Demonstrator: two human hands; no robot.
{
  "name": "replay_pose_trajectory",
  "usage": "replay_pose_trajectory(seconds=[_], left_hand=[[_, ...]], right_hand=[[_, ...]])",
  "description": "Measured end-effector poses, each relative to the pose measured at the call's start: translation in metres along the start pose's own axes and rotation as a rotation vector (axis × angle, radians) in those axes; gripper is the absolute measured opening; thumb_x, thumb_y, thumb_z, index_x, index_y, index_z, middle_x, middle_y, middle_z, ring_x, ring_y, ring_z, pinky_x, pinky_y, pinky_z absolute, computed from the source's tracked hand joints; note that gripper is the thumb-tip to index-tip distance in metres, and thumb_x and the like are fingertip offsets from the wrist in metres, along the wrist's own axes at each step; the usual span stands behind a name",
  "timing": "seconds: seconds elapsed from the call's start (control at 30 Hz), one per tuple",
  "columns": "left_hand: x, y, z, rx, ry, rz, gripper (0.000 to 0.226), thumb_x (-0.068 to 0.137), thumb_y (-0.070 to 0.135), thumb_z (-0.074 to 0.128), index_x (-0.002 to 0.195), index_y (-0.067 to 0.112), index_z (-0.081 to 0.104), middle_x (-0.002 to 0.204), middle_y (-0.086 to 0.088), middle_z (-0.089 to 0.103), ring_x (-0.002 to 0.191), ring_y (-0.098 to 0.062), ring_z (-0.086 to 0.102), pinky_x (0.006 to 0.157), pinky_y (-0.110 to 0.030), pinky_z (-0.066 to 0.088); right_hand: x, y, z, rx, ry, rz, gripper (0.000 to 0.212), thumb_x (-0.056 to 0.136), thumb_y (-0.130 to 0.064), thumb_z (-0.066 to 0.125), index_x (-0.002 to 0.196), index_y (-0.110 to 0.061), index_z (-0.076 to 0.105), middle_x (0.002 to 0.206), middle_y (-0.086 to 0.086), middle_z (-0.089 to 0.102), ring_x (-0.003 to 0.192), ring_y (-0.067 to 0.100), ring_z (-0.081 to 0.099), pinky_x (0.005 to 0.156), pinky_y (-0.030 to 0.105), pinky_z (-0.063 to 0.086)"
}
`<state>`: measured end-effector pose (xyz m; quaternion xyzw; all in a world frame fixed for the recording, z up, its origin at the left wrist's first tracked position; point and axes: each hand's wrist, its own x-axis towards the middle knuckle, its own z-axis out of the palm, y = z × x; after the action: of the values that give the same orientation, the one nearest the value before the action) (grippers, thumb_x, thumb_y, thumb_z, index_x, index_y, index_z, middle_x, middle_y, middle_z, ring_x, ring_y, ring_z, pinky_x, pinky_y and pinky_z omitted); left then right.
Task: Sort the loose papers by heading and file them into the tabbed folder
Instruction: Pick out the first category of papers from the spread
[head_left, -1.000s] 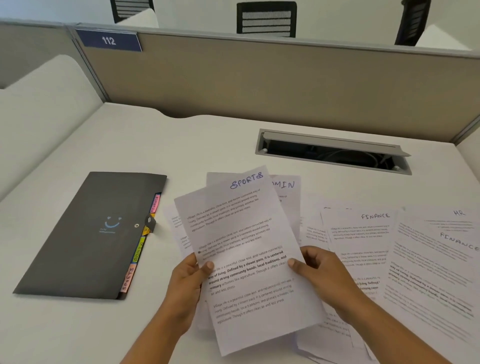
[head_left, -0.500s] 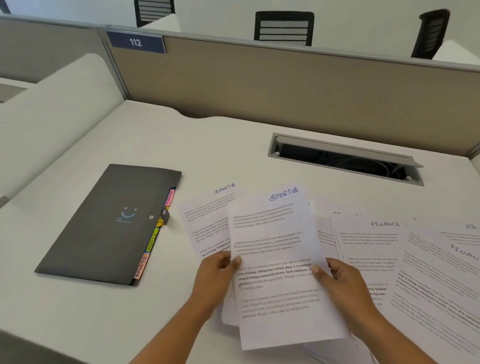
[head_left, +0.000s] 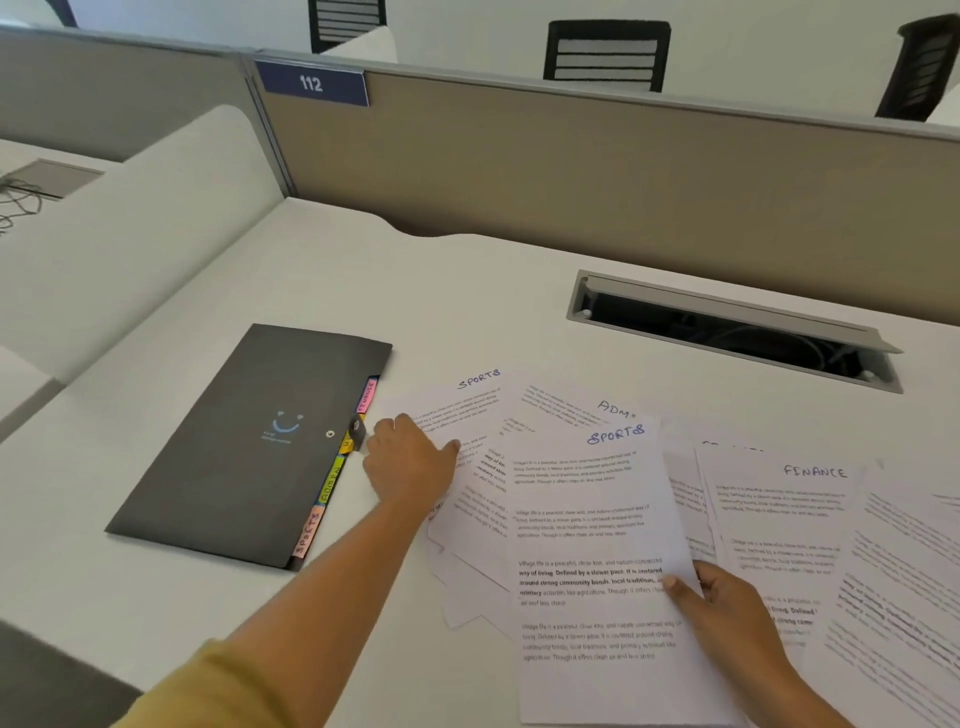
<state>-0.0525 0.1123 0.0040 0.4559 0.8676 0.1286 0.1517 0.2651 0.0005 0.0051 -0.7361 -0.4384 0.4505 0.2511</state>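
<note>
Folder: the tabbed folder (head_left: 249, 447) lies flat and closed on the left of the bench (head_left: 363, 291). Its long axis runs away from the person, its far end leaning right, and its coloured tabs (head_left: 332, 483) face the papers.
Near SPORTS sheet (head_left: 597, 545): long axis near-to-far, heading at the far end, lying over other sheets.
Right hand (head_left: 727, 608): pinches that sheet's right edge, thumb on top.
Left hand (head_left: 410, 462): knuckles up on the far SPORTS sheet (head_left: 467, 400), just beside the tabs; whether it grips the sheet I cannot tell.
FINANCE sheet (head_left: 779, 509): on the right.

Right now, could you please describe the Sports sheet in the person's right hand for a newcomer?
Right of the dark folder lies a spread of papers. The sheet is its topmost page, pinched by the right hand. Its SPORTS heading is bright blue, its neighbours' darker.
</note>
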Motion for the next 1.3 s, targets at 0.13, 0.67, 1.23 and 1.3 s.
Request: replay_pose_trajectory(seconds=[0.13, 0.67, 1.23, 1.3], left_hand=[[0.022, 0.009, -0.003, 0.081, -0.022, 0.048, 0.069, 0.077, 0.056, 0.069, 0.124, 0.010, 0.048, 0.127, -0.010, 0.050, 0.119, -0.029, 0.048, 0.094, -0.041, 0.045], [0.065, 0.017, -0.033, 0.406, -0.206, 0.161, 0.073, 0.060, 0.060, 0.082, 0.110, 0.018, 0.048, 0.091, 0.003, 0.061, 0.083, -0.019, 0.057, 0.074, -0.032, 0.038], [-0.012, -0.014, -0.037, -0.532, -0.219, 0.069, 0.007, 0.089, 0.013, 0.063, 0.084, 0.010, 0.068, 0.084, -0.005, 0.072, 0.079, -0.027, 0.070, 0.069, -0.044, 0.059], [-0.011, -0.024, -0.047, -0.523, -0.013, 0.140, 0.016, 0.092, 0.016, 0.059, 0.078, 0.010, 0.064, 0.075, -0.007, 0.070, 0.073, -0.032, 0.068, 0.066, -0.048, 0.057]], right_hand=[[0.000, -0.002, 0.000, -0.033, -0.010, -0.030, 0.010, 0.093, -0.022, 0.065, 0.092, -0.029, 0.072, 0.082, -0.015, 0.075, 0.079, 0.011, 0.071, 0.067, 0.031, 0.052], [0.005, -0.010, 0.002, -0.060, -0.019, 0.015, 0.011, 0.094, -0.020, 0.063, 0.092, -0.024, 0.072, 0.082, -0.013, 0.074, 0.077, 0.009, 0.067, 0.059, 0.024, 0.043], [-0.001, -0.014, 0.004, -0.034, 0.003, -0.009, 0.018, 0.094, -0.020, 0.063, 0.083, -0.032, 0.068, 0.078, -0.015, 0.072, 0.073, 0.009, 0.067, 0.057, 0.025, 0.042], [-0.002, -0.012, 0.005, -0.028, 0.002, -0.013, 0.018, 0.095, -0.020, 0.061, 0.084, -0.032, 0.069, 0.080, -0.014, 0.073, 0.075, 0.010, 0.068, 0.058, 0.025, 0.043]])
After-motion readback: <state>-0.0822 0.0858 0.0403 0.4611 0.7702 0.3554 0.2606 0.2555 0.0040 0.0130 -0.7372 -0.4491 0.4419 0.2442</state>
